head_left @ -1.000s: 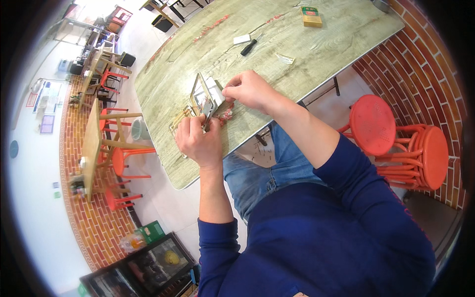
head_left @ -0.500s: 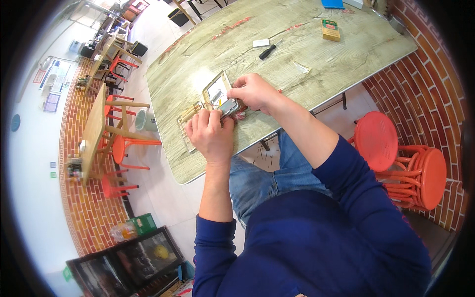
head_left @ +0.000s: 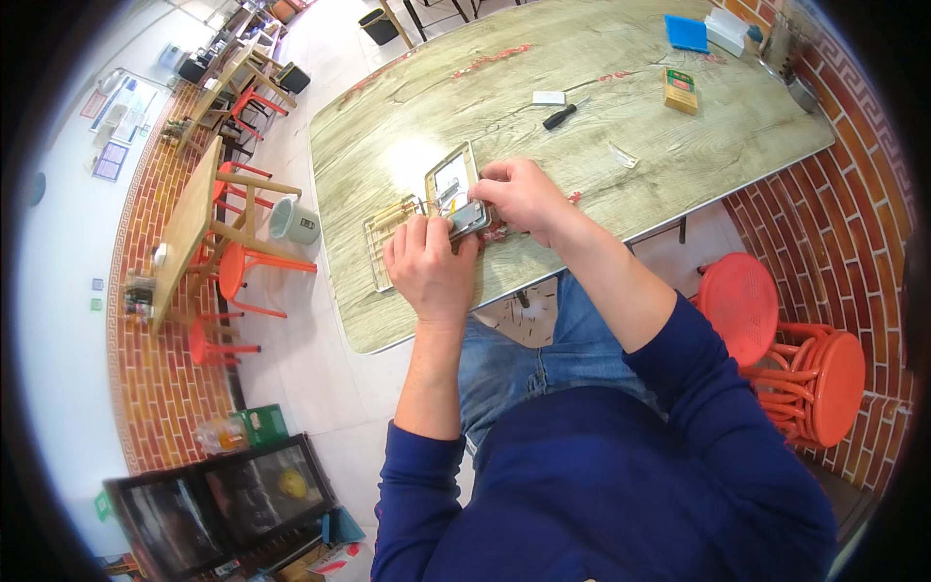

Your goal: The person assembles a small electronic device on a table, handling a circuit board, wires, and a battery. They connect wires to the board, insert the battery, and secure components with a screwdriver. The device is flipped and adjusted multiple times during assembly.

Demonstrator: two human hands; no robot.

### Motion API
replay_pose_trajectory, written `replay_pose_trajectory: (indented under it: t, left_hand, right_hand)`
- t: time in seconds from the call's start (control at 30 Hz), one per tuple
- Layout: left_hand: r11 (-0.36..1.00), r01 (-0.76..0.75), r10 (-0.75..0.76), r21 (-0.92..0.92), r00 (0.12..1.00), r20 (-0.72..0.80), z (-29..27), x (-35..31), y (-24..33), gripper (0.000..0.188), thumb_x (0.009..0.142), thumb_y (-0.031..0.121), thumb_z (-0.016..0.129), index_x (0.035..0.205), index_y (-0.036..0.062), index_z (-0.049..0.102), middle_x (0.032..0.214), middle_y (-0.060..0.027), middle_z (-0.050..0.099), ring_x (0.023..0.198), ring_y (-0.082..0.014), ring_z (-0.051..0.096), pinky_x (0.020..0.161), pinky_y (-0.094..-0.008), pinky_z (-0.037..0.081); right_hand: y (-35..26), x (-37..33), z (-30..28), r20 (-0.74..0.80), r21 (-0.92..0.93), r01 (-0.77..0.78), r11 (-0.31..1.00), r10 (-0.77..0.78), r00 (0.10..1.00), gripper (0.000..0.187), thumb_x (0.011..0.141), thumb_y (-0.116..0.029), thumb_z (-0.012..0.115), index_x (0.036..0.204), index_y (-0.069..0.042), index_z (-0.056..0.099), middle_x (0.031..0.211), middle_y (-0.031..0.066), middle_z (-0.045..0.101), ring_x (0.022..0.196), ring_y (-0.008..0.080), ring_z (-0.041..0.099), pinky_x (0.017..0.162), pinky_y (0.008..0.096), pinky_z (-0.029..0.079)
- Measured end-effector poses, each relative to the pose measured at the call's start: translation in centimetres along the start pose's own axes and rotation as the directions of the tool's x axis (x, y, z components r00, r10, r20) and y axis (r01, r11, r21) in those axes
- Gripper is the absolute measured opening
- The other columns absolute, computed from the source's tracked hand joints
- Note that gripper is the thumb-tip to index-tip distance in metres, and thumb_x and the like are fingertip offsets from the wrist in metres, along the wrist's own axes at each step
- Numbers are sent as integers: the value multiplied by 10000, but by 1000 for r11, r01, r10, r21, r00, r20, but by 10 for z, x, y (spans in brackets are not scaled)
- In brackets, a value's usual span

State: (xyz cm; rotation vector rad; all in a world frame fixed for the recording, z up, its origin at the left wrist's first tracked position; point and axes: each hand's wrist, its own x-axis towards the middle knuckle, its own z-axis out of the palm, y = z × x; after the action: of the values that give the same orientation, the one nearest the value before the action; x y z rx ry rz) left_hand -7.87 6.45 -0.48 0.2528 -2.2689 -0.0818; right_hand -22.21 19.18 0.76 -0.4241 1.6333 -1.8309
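A small grey rectangular device part (head_left: pixel 469 218) is held between my two hands, low over the near left part of the table. My right hand (head_left: pixel 531 202) pinches its far right corner with thumb and fingertips. My left hand (head_left: pixel 432 276) curls over its left end, fingers bent and closed, covering part of it. Just beyond stands a tan rectangular frame (head_left: pixel 465 158) with a white inside; thin wires, one of them yellow, show beside the grey part. A flat tan openwork piece (head_left: pixel 379 257) lies left of my left hand, partly hidden by the fingers.
Farther along the wood-patterned table (head_left: pixel 388 126) lie a black-handled tool (head_left: pixel 560 117), a white rectangular piece (head_left: pixel 549 98), a pale strip (head_left: pixel 624 155), a green-and-yellow box (head_left: pixel 680 92) and a blue flat object (head_left: pixel 687 34). Red stools (head_left: pixel 738 306) stand at the right beside a brick wall.
The whole view has shifted, so table and hands sit a little farther right. Both hands keep their grip, and the grey part appears slightly turned.
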Motion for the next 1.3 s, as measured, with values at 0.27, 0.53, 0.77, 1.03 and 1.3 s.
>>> replay_pose_trajectory:
  t: [0.27, 0.53, 0.77, 1.03, 1.3]
  left_hand:
    - [996, 91, -89, 25, 993, -77, -1, 1, -9, 237, 768, 113, 923, 867, 123, 708, 880, -48, 684, 890, -314, 697, 841, -479, 524]
    - [731, 527, -574, -434, 818, 26, -11, -6, -34, 229, 947, 131, 964, 909, 42, 756, 805, -25, 730, 712, -153, 647, 695, -347, 521]
    - [218, 678, -802, -702, 534, 268, -20, -4, -64, 146, 1060, 103, 900, 1126, 1, 818, 1005, -26, 816, 726, -59, 655, 581, -249, 408]
    - [40, 650, -768, -759, 506, 392, -32, -5, -64, 166, 1102, 173, 870, 1192, 50, 802, 1009, -5, 799, 708, -36, 593, 564, -236, 369]
    - [92, 667, -735, -739, 546, 401, -32, -6, -61, 197, 1095, 198, 884, 1194, 55, 792, 1024, -6, 798, 712, -44, 592, 567, -238, 380]
  right_hand:
    - [-10, -14, 26, 22, 8, 99, 995, -100, 995, 349, 1122, -282, 790, 1187, 56, 847, 990, 76, 829, 794, 107, 689, 627, 299, 545]
    - [-9, 12, 37, 131, 0, 91, 996, -90, 987, 332, 1150, -292, 736, 1151, 21, 845, 994, 99, 874, 880, 125, 752, 755, 329, 591]
    - [2, 54, 37, 100, -376, 211, 902, -186, 977, 312, 1086, -252, 781, 1200, 35, 825, 974, 122, 862, 936, 173, 806, 860, 347, 608]
    - [10, 70, 40, 306, -181, 199, 963, -137, 942, 339, 1093, -194, 801, 1326, 51, 797, 1086, 120, 870, 972, 158, 805, 896, 333, 612]
    - [20, 73, 33, 268, 2, 232, 973, -224, 937, 343, 1018, -132, 843, 1295, 69, 815, 1128, 117, 855, 1025, 162, 770, 912, 347, 601]
